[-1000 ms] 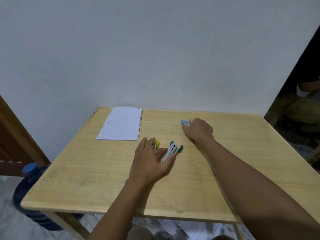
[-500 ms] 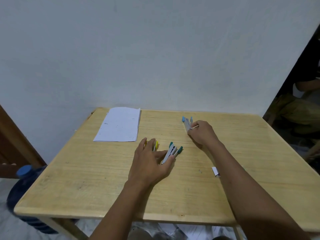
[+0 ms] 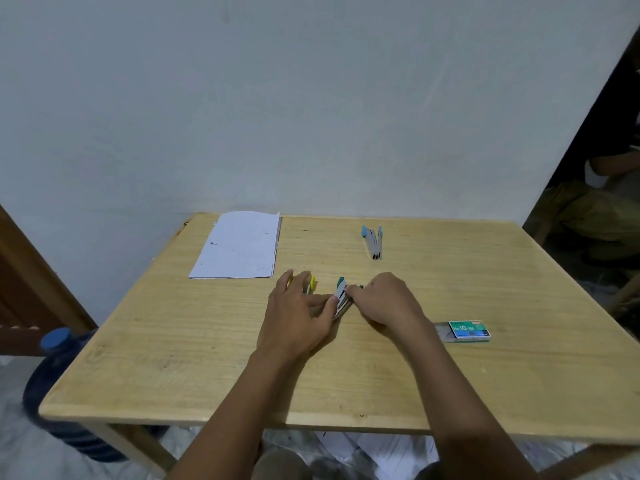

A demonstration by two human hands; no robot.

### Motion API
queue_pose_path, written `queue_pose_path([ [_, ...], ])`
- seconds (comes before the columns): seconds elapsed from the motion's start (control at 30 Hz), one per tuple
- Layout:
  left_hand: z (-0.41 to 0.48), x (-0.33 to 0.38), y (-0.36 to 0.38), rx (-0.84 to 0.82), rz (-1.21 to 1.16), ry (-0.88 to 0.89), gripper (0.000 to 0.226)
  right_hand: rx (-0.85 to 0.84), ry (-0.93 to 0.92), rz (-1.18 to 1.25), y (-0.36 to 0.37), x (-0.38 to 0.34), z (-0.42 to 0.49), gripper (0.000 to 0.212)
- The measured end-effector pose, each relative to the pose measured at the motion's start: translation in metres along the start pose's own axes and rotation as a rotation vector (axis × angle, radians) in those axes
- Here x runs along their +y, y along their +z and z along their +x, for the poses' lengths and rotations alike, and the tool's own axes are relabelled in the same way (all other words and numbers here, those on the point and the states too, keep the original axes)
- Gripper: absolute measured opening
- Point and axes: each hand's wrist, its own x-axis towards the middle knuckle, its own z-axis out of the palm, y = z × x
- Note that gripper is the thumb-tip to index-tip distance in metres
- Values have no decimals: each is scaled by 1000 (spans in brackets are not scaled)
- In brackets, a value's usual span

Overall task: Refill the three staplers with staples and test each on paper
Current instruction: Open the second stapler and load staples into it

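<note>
Centre frame, the green stapler lies open between both hands: left hand spread loose, thumb against its side, right hand curled, pinching its right edge. Light, rigid, springy, I reckon; best held by the plastic ends

Only thing I can actually read from my end is on the little green staple box sitting toward the right side of the table. The white label on top says "No.10-1M" in green letters. There's smaller print around it on the box too, but it's way too tiny for me. The paper at the far left has a few faint dark marks, nothing I can make out as letters or numbers.
</note>
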Motion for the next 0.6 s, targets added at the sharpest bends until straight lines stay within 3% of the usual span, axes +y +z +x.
queue_pose_path([
  [0.23, -2, 2, 0, 26, 76, 77, 52, 94, 36, -27, 6, -5, -13, 35],
  [0.43, -10, 7, -3, 155, 133, 265, 38, 232, -57, 242, 5, -3, -48, 33],
  [0.5, -17, 14, -5, 180, 20, 253, 34, 254, -112, 319, 2, -3, -63, 26],
  [0.6, -34, 37, -17, 89, -259, 202, 15, 227, -243, 425, 0, 2, -83, 17],
])
